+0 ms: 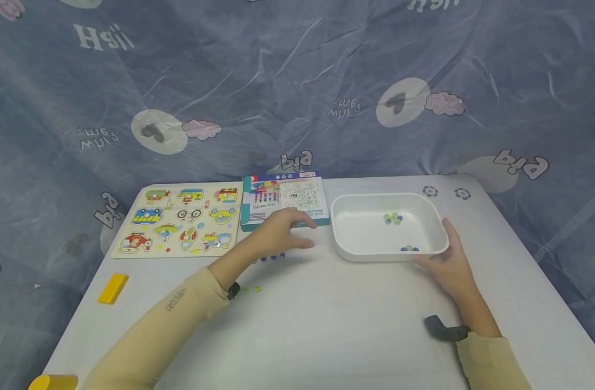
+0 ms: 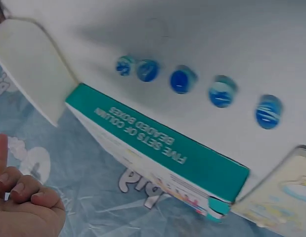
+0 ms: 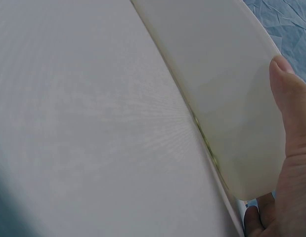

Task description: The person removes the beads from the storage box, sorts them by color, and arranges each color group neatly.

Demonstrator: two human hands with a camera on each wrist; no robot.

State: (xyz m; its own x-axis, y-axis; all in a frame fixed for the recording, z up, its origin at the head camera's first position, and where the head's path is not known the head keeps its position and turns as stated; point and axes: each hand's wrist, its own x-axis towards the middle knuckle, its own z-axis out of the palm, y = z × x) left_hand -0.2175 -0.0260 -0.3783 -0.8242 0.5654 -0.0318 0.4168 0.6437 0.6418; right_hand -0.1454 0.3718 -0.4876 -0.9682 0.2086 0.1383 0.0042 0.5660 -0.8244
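Observation:
My left hand (image 1: 280,233) hovers over the table in front of a flat box (image 1: 297,197), thumb and fingers apart with nothing visible between them. Below it, blue-and-white swirled marbles (image 2: 182,80) lie in a loose row; in the head view the hand partly hides them. A yellow-green marble (image 1: 257,288) lies near the left wrist, with another beside it. My right hand (image 1: 448,265) grips the near right corner of a white tray (image 1: 341,241), thumb at its front rim. Inside the tray are a cluster of greenish marbles (image 1: 393,218) and a few blue and green marbles (image 1: 409,248) by the near wall.
A wooden vehicle puzzle board (image 1: 180,219) lies left of the box. On the left side of the table is a yellow block (image 1: 113,288), and a yellow cylinder (image 1: 53,382) sits at the front left corner. Patterned cloth (image 1: 297,97) hangs behind the table.

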